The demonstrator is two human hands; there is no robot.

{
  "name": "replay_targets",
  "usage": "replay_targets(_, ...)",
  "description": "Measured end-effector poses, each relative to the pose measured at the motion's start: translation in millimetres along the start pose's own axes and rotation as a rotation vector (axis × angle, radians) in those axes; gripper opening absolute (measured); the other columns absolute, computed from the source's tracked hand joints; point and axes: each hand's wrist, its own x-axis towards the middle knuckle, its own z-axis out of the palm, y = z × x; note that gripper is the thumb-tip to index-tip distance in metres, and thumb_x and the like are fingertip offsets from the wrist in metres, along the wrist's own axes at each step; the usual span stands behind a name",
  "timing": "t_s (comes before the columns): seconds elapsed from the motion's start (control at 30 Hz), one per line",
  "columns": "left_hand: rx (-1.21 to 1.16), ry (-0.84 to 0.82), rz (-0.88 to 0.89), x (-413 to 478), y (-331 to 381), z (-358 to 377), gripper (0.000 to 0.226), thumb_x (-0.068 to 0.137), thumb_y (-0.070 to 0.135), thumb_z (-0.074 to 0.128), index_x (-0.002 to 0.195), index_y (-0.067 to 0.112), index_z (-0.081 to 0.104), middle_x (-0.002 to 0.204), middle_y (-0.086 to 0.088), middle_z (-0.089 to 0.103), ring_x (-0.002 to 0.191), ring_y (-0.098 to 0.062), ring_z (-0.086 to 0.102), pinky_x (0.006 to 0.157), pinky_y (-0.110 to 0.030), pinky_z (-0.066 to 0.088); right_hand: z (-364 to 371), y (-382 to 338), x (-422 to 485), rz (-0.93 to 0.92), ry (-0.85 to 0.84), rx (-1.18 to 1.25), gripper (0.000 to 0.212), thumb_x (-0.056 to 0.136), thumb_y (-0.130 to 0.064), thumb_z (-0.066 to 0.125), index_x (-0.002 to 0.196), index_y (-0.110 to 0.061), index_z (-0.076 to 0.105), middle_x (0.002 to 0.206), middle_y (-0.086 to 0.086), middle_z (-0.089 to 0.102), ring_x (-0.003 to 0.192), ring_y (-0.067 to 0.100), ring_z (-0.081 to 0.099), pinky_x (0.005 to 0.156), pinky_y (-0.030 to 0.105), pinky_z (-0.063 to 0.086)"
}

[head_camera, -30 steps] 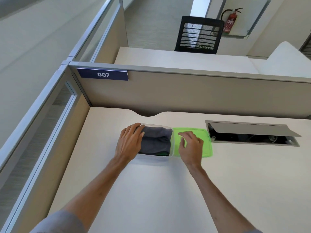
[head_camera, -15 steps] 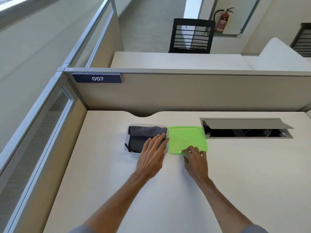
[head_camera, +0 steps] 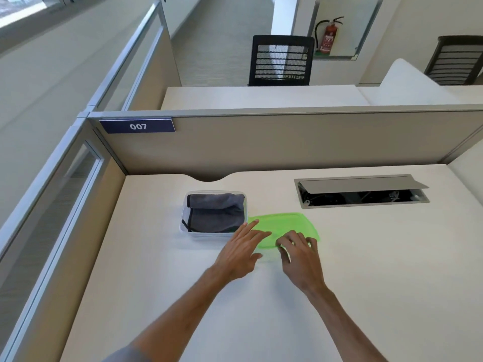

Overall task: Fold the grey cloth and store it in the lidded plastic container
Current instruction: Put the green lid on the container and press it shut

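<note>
The folded grey cloth (head_camera: pixel 215 216) lies inside the clear plastic container (head_camera: pixel 184 226), which stands uncovered on the desk. Just right of it the green lid (head_camera: pixel 285 222) is tilted, its near edge raised off the desk. My right hand (head_camera: pixel 300 253) has its fingers curled on the lid's near edge. My left hand (head_camera: pixel 241 253) is flat with fingers spread, its fingertips on the lid's left near corner, apart from the container.
An open cable hatch (head_camera: pixel 362 194) with a raised metal flap is set into the desk at the back right. Beige partition walls (head_camera: pixel 287 145) close the desk at the back and left. A notch cuts the desk's back edge.
My left hand has left the cloth and container and slid right onto the lid. The lid has come nearer to me and its near edge has risen under my right hand.
</note>
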Motion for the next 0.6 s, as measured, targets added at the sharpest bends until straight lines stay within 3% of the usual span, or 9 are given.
replay_targets(0.07,-0.112,0.018,-0.079,0.3,7.6,-4.7,0.067,0.104,0.022,0.071,0.165,0.029,0.045,0.158,0.008,0.060,0.165,-0.017,0.032,0.140,-0.039,0.019,-10.1,0.1,-4.2,-0.013,0.056,0.058,0.018,0.096,-0.015,0.070,0.104,-0.031,0.068,0.106,-0.015,0.062,0.101,0.016,0.063,0.093,0.038,0.041)
replay_targets(0.13,-0.253,0.044,-0.184,0.6,14.3,-12.2,0.064,0.104,0.020,0.073,0.161,0.034,0.049,0.139,0.011,0.071,0.144,-0.018,0.053,0.125,-0.041,0.044,-21.5,-3.6,-2.9,-0.021,0.095,0.100,0.015,0.100,-0.020,0.062,0.105,-0.034,0.063,0.107,-0.018,0.060,0.102,0.013,0.062,0.096,0.037,0.038)
replay_targets(0.2,-0.394,0.088,-0.281,-0.6,20.1,-23.0,0.062,0.103,0.021,0.075,0.158,0.037,0.052,0.129,0.008,0.074,0.126,-0.018,0.063,0.113,-0.040,0.054,-33.1,-11.2,2.6,-0.031,0.127,0.121,0.014,0.101,-0.023,0.056,0.106,-0.036,0.059,0.107,-0.020,0.059,0.102,0.011,0.061,0.098,0.035,0.034)
replay_targets(0.4,-0.916,0.223,-0.419,-12.1,18.8,-57.8,0.045,0.097,0.013,0.083,0.139,0.015,0.067,0.122,-0.013,0.079,0.113,-0.032,0.076,0.102,-0.044,0.063,-54.4,-37.5,38.0,-0.007,0.198,0.207,0.016,0.106,-0.026,0.056,0.114,-0.035,0.066,0.112,-0.019,0.065,0.108,0.011,0.063,0.102,0.041,0.037)
replay_targets(0.5,-1.129,0.272,-0.476,-22.7,8.6,-72.3,0.036,0.099,0.012,0.081,0.133,0.009,0.071,0.125,-0.016,0.081,0.114,-0.031,0.078,0.099,-0.034,0.064,-59.0,-47.8,53.2,0.065,0.232,0.316,0.029,0.102,-0.017,0.064,0.127,-0.032,0.068,0.127,-0.015,0.066,0.122,0.013,0.062,0.107,0.049,0.044)
replay_targets(0.6,-1.192,0.351,-0.516,-31.7,-7.4,-84.4,0.033,0.101,0.014,0.078,0.133,0.008,0.072,0.126,-0.016,0.082,0.115,-0.033,0.077,0.102,-0.042,0.062,-61.4,-56.1,60.5,0.233,0.274,0.377,0.047,0.097,-0.012,0.068,0.142,-0.024,0.060,0.146,-0.006,0.057,0.138,0.020,0.052,0.108,0.051,0.045)
